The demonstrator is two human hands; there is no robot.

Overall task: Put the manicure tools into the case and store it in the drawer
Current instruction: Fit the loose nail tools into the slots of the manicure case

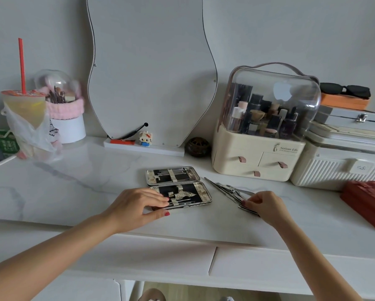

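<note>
At the centre of the frame the manicure case [179,187] lay open on the marble tabletop [73,177], some tools already strapped in. Our left hand [139,205] rested on its near edge, fingers nearly straight and close together. Just right, our right hand [263,203] pinched one of the loose manicure tools [227,191]. Lifting it could drag the overlapping others, we judged. Which tool we held was hard to make out; the drawer front [290,268] showed no handle.
</note>
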